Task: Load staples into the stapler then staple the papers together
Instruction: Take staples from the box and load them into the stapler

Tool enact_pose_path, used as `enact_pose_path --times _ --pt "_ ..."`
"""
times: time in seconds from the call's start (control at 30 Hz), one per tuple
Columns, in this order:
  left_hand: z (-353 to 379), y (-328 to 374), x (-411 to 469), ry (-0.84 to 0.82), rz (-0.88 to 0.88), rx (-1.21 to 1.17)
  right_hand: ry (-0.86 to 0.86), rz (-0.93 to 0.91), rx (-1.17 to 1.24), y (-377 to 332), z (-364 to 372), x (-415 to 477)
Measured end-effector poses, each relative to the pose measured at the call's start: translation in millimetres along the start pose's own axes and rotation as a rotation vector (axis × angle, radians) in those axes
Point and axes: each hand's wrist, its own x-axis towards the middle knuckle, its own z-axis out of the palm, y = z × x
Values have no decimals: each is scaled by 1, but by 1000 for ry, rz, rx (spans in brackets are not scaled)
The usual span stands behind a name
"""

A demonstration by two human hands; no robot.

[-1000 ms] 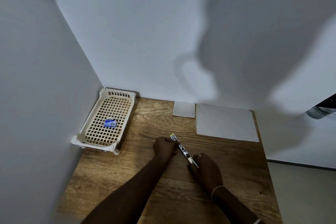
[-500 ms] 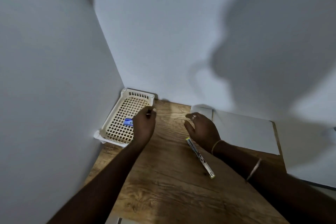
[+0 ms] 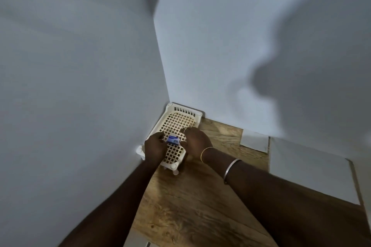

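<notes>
Spanning the wooden table (image 3: 190,206) from its near edge, both forearms extend toward the corner where two pale walls meet. On the right wrist sit a silver bangle (image 3: 230,168) and, closer to the hand, a thin gold one (image 3: 204,153).

The left hand (image 3: 155,146) and right hand (image 3: 197,142) face each other over a cream lattice tray (image 3: 180,118), with a small blue staple box (image 3: 173,140) between them. The left hand's fingers curl in against the box's left end and pinch it. The right hand's fingers are bent close to the box's right end, one finger lifted above it. I cannot tell if that hand actually grips the box or only touches it. Nor can I tell if the box rests on the tray's grid or is raised just off it.

Beyond the hands, the tray's far rim sits tight in the corner. To the right of the right hand, well apart from it, a small white sheet (image 3: 254,140) lies flat on the table by the back wall. Just beside that sheet, farther right, is a larger white sheet (image 3: 309,174). A broad dark shadow falls across the back wall above the papers.
</notes>
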Motion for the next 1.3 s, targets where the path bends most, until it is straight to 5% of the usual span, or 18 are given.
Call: enact_pose_path --times 0.8,0.97,1.3 --pt "11 -8 4 -56 -33 -53 72 63 22 -10 39 11" --pt "2 14 -5 21 57 -169 282 43 268 -9 21 -1" --pt "-6 102 -44 -127 275 -699 715 111 751 4 -75 -67"
